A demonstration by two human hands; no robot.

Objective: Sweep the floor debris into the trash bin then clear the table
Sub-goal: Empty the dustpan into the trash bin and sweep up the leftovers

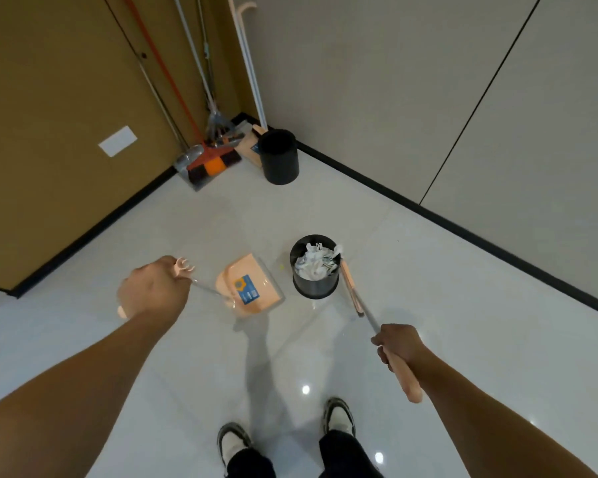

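My left hand (154, 288) grips the pink handle of a peach dustpan (249, 288), whose pan hangs just above the white floor, left of a black trash bin (313, 288). Crumpled white paper (315, 262) fills that bin. My right hand (397, 345) grips the peach handle of a broom (351, 291). The broom head leans against the bin's right side, and its upper end touches the paper at the rim.
A second black bin (278, 157) stands in the far corner beside several brooms and a dustpan (204, 160) leaning on the brown wall. Grey wall panels with a black skirting (463, 232) run along the right. My feet (339, 415) are at the bottom.
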